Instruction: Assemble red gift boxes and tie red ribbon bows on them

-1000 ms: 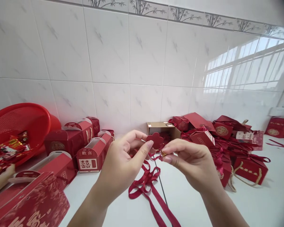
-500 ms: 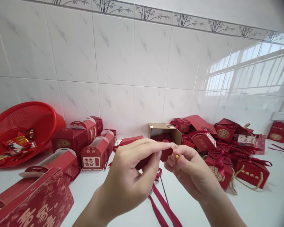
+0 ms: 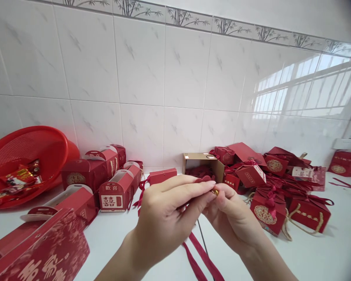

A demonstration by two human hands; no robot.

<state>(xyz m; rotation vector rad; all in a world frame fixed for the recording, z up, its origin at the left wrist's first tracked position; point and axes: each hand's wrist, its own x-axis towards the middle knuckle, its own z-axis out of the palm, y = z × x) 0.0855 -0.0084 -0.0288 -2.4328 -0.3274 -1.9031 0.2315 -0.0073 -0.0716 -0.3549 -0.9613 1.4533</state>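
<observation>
My left hand (image 3: 169, 214) is closed on a dark red ribbon (image 3: 205, 179), part of which curls up above the fingers. My right hand (image 3: 234, 220) pinches a small round gold bell (image 3: 215, 192) between thumb and forefinger. The fingertips of both hands meet at the bell, so most of the ribbon there is hidden. Below the hands, two red ribbon tails (image 3: 206, 255) trail down over the white table.
On the left stand a red plastic basket (image 3: 66, 156) with wrapped sweets and several red gift boxes (image 3: 115, 195). A brown carton (image 3: 219, 166) lies behind the hands. At right is a pile of red boxes (image 3: 269, 210) with ribbons and rope handles. A tiled wall (image 3: 140, 132) closes the back.
My left fingers have moved down and right to the gold bell, and the two hands have come together. The ribbon loop that stood between them is now mostly covered.
</observation>
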